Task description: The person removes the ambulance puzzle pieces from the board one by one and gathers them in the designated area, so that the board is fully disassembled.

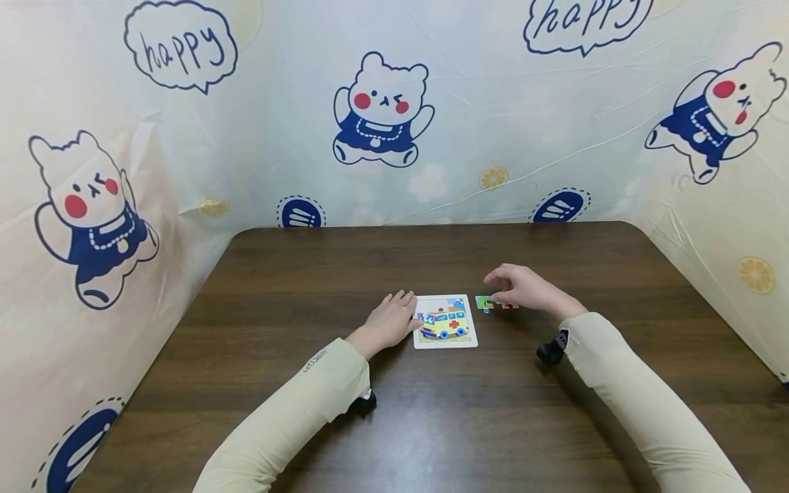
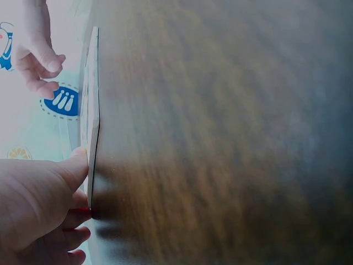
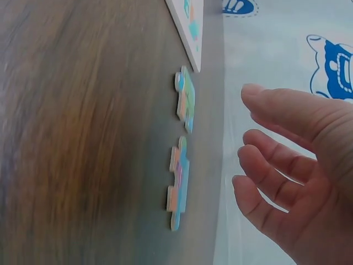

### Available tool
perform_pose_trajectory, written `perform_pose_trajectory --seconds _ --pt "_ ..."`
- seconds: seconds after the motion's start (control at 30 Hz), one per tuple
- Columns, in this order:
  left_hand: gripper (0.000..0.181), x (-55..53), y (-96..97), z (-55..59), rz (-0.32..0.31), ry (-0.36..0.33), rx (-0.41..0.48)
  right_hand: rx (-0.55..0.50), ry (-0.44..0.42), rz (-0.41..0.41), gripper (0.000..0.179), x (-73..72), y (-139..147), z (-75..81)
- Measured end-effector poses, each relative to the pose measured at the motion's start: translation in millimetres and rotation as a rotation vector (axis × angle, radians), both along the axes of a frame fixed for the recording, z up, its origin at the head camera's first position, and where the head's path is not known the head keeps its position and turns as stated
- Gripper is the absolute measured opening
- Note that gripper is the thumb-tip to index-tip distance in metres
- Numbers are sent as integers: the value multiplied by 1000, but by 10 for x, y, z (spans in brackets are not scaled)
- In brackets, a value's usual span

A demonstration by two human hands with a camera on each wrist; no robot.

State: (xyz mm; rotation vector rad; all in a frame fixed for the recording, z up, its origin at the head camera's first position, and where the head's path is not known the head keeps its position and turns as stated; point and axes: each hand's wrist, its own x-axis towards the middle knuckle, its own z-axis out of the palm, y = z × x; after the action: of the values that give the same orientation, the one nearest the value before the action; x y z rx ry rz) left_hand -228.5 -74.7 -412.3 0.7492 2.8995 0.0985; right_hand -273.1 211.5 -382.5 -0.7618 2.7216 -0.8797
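Note:
A square white-framed puzzle board (image 1: 445, 345) with a yellow ambulance picture lies flat on the table. My left hand (image 1: 390, 320) rests at its left side, thumb over the frame and fingers stretched along the upper left corner. In the left wrist view, the thumb and fingertips of this left hand (image 2: 38, 201) touch the board's edge (image 2: 94, 127). Just right of the board are two loose jigsaw pieces, a green one (image 3: 187, 99) and a blue-and-orange one (image 3: 178, 185). Above them hovers my right hand (image 1: 524, 286), its fingers loosely bent and apart, holding nothing.
The brown wooden table (image 1: 308, 267) extends around the board. Behind it hangs a pale curtain (image 1: 468, 116) with printed bears. A black wrist camera (image 1: 553, 348) sits below the right sleeve, another camera (image 1: 364, 404) below the left.

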Motion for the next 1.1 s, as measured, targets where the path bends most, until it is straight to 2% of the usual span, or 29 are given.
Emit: perform_pose_trajectory --seconds 0.27,0.53,1.1 --pt "57 5 -3 -2 -5 -3 3 -4 -12 37 31 25 -144 5" --pt "57 4 -12 -4 -14 9 4 19 32 100 30 36 -280 -17" --pt "57 4 -6 0 -13 7 4 29 -8 173 30 76 -483 -107"
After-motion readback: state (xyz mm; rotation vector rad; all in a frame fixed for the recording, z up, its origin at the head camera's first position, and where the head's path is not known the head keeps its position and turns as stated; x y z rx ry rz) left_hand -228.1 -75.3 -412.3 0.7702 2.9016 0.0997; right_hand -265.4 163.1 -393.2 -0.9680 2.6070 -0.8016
